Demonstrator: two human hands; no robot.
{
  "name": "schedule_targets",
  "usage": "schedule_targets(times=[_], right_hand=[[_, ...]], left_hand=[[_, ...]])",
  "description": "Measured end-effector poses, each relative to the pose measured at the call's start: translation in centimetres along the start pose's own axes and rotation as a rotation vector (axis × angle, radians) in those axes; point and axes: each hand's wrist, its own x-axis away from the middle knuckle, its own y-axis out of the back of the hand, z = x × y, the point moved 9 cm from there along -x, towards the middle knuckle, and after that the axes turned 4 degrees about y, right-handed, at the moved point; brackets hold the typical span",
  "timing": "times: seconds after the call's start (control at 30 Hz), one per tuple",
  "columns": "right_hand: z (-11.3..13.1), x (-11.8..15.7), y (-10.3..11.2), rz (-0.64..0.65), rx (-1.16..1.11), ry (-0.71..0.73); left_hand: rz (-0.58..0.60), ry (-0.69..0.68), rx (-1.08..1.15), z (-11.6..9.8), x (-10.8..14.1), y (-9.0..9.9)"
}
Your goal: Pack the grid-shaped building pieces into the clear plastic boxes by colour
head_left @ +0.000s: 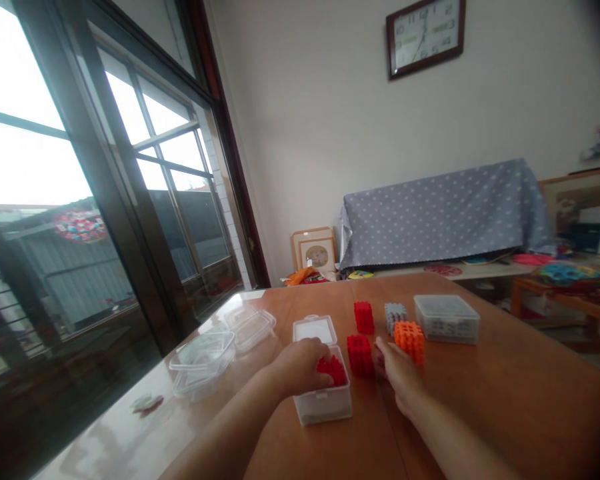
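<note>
The open box (324,405) sits on a wooden table (460,400), beneath a wall clock (425,35) and beside a window (165,160). Over the box, the left hand (305,365) curls narrowly around a red block (333,371) — partly inside it. Right of the box, the right hand (391,363) reaches between another red block (361,355) and an orange block (409,342) — its exact opening unclear.

On table (460,407) | tubs (203,357) left | blocks (361,357) centre | lidded box (447,319) right

- My one view looks forward and down from the person's head, close over the table (485,393).
- It reaches the far wall (300,100).
</note>
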Motion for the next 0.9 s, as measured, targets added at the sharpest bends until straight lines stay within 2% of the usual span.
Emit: schedule_targets(times=[0.17,0.4,0.73,0.9], right_hand=[[-0.1,0.2,-0.1,0.008,-0.037,-0.049],[-0.1,0.5,-0.4,0.019,-0.082,-0.075],[-0.2,0.5,-0.5,0.036,-0.086,-0.065],[-0.2,0.1,-0.1,0.002,-0.048,-0.024]], left_hand=[[0.01,0.037,0.017,0.6,-0.3,-0.8],[-0.009,-0.002,0.065,0.8,-0.5,-1.0],[0.0,0.037,0.047,1.0,-0.8,-1.4],[-0.018,0.036,0.049,0.9,-0.7,-1.2]])
